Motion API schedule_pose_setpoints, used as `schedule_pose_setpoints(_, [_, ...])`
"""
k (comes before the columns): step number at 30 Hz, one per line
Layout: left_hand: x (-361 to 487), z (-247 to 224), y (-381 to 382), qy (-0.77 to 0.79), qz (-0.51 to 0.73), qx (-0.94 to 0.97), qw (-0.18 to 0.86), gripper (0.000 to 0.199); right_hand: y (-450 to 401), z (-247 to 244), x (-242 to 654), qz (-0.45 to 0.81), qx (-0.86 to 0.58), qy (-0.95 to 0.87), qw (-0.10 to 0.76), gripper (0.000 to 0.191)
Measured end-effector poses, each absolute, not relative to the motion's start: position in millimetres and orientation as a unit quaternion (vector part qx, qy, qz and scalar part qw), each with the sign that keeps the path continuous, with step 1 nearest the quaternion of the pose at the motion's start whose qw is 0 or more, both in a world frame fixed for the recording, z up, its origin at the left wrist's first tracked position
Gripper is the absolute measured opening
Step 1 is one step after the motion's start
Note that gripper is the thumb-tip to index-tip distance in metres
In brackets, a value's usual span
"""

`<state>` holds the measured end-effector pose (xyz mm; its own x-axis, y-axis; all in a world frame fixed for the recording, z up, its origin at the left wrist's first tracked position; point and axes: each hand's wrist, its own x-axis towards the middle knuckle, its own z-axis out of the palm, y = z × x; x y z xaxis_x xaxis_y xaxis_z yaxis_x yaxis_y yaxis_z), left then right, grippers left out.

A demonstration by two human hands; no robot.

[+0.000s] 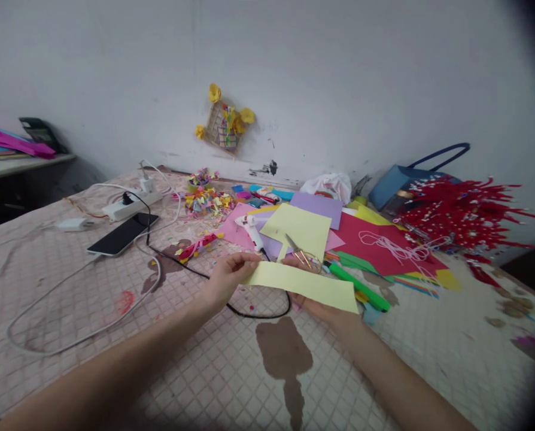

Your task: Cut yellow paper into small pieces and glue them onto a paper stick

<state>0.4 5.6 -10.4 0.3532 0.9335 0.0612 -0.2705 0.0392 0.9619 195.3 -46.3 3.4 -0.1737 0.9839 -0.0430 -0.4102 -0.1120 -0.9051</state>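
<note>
A pale yellow paper strip (303,285) is stretched between my hands above the table. My left hand (229,274) pinches its left end between thumb and fingers. Under the strip's right half is my right hand (315,305), its fingers mostly hidden by the paper; whether they grip the edge is hard to see. Just beyond the strip, gold-handled scissors (304,258) lie on a pale yellow sheet (310,227). A white glue gun (251,232) rests to their left, on pink and purple paper.
Coloured sheets, including a red one (361,245), and a green tube (359,287) lie at right. A black phone (122,234), a power strip (133,206) and looping cables occupy the left. Red decorations (465,212) stand far right; paper scraps (209,202) lie toward the wall.
</note>
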Motion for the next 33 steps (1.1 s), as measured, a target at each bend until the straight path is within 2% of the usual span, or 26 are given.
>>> schedule_pose_setpoints(2, [1.2,-11.6,3.9,0.328,0.478,0.513,0.633,0.025,-52.9,-3.7,181.9,0.689,-0.339,-0.42,0.484,0.022])
schedule_pose_setpoints(4, [1.8,-10.2,0.7,0.327,0.484,0.538,0.607,0.026,-58.3,-8.4,171.9,0.708,-0.323,-0.432,0.456,0.032])
schedule_pose_setpoints(7, [1.5,-4.3,-5.3,0.303,0.478,0.598,0.568,0.024,-58.7,-12.7,166.1,0.689,-0.327,-0.382,0.521,0.031])
schedule_pose_setpoints(10, [-1.0,2.3,-7.8,0.25,0.444,0.642,0.573,0.022,-52.7,-14.7,170.1,0.635,-0.378,-0.32,0.594,0.027])
schedule_pose_setpoints(15, [-4.1,2.4,-4.7,0.122,0.404,0.684,0.595,0.023,-45.5,-10.8,182.7,0.571,-0.409,-0.304,0.644,0.021])
schedule_pose_setpoints(18, [-1.0,-4.6,-5.3,0.115,0.406,0.705,0.571,0.022,-45.3,-8.3,185.7,0.547,-0.397,-0.309,0.669,0.021])
schedule_pose_setpoints(22, [4.8,-10.6,-9.4,0.177,0.421,0.706,0.541,0.014,-49.3,-10.1,183.3,0.535,-0.42,-0.35,0.645,0.019])
schedule_pose_setpoints(25, [6.3,-8.4,-10.4,0.21,0.427,0.674,0.565,0.007,-53.2,-12.5,179.7,0.52,-0.443,-0.384,0.621,0.021])
schedule_pose_setpoints(33, [5.2,-7.5,-5.8,0.302,0.4,0.545,0.672,0.023,-62.0,-12.2,174.2,0.443,-0.487,-0.509,0.555,0.023])
